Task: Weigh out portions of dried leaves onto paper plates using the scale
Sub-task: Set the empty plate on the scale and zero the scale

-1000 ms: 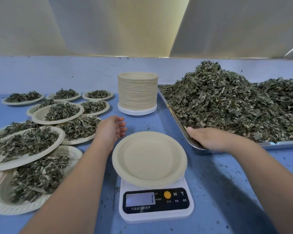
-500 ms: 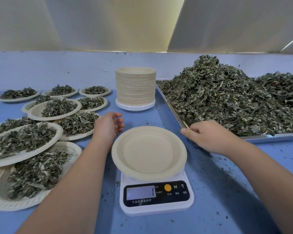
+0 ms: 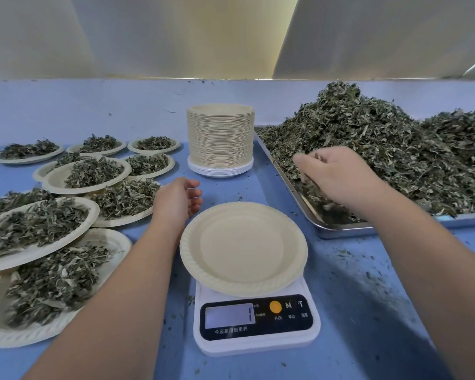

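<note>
Tray: on my right, the steel tray (image 3: 340,232) holds a tall heap of dried leaves (image 3: 390,149) — grey-green, crumpled, broken small.
Scale: I see one paper plate (image 3: 243,248) sitting empty on the white scale (image 3: 255,329), centre front.
Left side: filled plates (image 3: 17,252) overlap, each carrying a leaf mound.
Stack: a stack of plates (image 3: 220,141) stands just beside the tray.
Right hand (image 3: 337,176): fingers curl into the heap's near edge, gripping leaves.
Left hand (image 3: 177,200): beside the plate's far-left rim — fingers loosely curled, holding nothing.
</note>
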Available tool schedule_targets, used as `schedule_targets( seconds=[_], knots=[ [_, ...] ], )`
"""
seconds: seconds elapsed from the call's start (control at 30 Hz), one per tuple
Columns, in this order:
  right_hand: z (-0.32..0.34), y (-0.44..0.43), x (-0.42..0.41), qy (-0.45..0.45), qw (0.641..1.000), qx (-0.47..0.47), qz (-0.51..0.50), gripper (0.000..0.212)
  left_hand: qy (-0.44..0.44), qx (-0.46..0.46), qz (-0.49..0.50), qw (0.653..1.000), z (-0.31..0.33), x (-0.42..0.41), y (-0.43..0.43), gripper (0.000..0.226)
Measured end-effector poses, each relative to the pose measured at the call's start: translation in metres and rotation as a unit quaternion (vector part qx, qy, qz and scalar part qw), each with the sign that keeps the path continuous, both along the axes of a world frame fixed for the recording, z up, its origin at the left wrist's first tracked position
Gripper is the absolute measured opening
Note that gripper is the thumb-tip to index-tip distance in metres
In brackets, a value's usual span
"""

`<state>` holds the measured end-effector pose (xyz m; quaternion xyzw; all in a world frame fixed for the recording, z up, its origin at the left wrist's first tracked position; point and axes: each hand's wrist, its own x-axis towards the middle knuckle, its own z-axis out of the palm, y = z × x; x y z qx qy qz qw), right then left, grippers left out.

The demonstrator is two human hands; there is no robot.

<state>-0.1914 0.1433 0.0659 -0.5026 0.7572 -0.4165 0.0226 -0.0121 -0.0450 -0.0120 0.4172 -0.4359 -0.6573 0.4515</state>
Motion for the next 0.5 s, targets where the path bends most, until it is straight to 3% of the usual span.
schedule_targets(
  seconds=[0.1,0.2,0.4,0.5],
  knots=[
    [0.011,-0.005,0.029,-0.079,0.992,-0.060,0.072,0.045,0.005,0.004,0.001,1.000,0.000,0.000,-0.001,0.021],
    [0.010,-0.008,0.056,-0.112,0.978,-0.050,0.169,0.050,0.007,0.003,0.002,1.000,0.000,0.000,-0.001,0.022],
    [0.014,-0.003,0.080,-0.015,0.950,0.131,0.282,0.041,0.013,-0.006,-0.007,1.000,-0.001,0.005,0.002,0.026],
    [0.018,0.001,0.077,0.023,0.943,0.163,0.290,0.036,0.011,-0.004,-0.001,1.000,-0.002,0.004,0.001,0.026]
  ],
)
